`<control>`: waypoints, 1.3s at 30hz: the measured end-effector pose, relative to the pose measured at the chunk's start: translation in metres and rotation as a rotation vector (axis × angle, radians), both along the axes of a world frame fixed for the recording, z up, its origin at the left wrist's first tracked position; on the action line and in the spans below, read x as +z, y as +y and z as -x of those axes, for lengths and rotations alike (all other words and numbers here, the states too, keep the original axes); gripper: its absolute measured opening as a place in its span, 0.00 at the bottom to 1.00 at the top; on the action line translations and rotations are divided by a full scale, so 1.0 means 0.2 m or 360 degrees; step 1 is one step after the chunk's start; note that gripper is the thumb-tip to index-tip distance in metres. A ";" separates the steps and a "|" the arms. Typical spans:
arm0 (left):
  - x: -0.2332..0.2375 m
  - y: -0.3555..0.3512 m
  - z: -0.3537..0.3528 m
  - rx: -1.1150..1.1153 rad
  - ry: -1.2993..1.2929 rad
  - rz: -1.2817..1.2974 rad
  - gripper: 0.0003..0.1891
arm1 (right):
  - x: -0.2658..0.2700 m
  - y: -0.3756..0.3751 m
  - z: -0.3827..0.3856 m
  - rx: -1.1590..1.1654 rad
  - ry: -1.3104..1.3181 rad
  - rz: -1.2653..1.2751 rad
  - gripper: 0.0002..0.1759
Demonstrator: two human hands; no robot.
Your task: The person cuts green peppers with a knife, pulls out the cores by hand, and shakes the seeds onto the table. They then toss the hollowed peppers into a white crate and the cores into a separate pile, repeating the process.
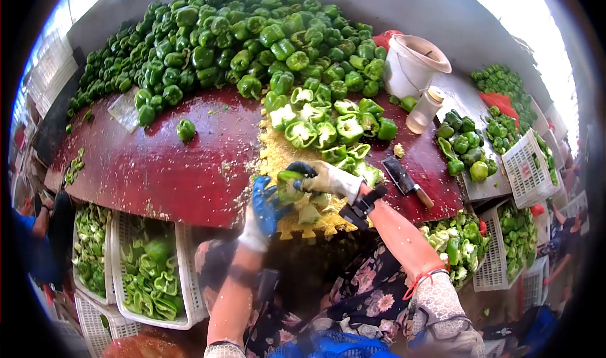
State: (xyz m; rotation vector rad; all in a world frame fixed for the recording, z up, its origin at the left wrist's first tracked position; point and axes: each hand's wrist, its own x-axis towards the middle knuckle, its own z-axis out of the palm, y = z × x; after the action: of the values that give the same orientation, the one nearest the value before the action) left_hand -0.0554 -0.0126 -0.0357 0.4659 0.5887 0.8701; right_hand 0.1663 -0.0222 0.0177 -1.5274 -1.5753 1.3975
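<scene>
The wide dark-red tabletop point(170, 162) in front of me is wet and glossy, flecked with pale seeds. Along its far side runs a big heap of whole, shiny green bell peppers point(240, 36).

Below the near edge on my left stand white latticed plastic crates point(184, 276), filled with cut green pepper pieces that lie with their pale insides showing. On my right, another white latticed crate point(489, 266) holds more cut pieces, whiter and more ragged. Further right, a white slatted crate on a stand point(527, 168) sits tilted beside loose whole peppers.

A white plastic bucket point(413, 64) leans at the far right of the heap. In the middle of the tabletop lies a yellow foam mat with a notched edge point(274, 159), crumbly with seeds. A cluster of halved green peppers with white cores point(322, 127) sits at its far end. A dark-bladed cleaver with a wooden handle point(404, 180) lies flat on the red surface just right of my hands, and a clear plastic bottle point(424, 110) stands beyond it.

The green pepper being worked point(289, 185) is over the near part of the mat, between my hands. My right hand point(325, 178), in a greyish-white glove with dark fingertips, is clamped on it from the far right. My left hand point(262, 209), in a blue-and-white glove, comes up from below with its fingers curled against the near left side. It is blurred, so I cannot tell whether it truly grips.
</scene>
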 end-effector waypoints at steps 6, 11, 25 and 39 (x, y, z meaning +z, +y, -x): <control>0.01 -0.01 0.04 -0.0122 -0.0407 0.0012 0.22 | 0.17 -0.16 0.32 -0.0315 -0.0896 -0.0516 0.36; -0.15 -0.04 0.04 0.0352 0.0123 -0.0604 0.24 | 0.07 -0.30 0.46 -0.0131 -0.1077 -0.0527 0.31; 0.01 -0.19 0.02 0.0391 0.0441 -0.0680 0.30 | -0.16 -0.30 0.39 -0.0229 -0.0652 -0.1900 0.26; 0.05 -0.14 0.02 0.0327 0.0195 -0.0791 0.21 | -0.10 -0.29 0.44 -0.0611 0.0490 -0.0666 0.25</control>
State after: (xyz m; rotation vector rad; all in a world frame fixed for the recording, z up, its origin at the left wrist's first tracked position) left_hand -0.0590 -0.0405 -0.0264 0.9253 0.5361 1.1963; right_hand 0.0792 -0.0804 -0.0022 -1.2128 -1.2113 0.9592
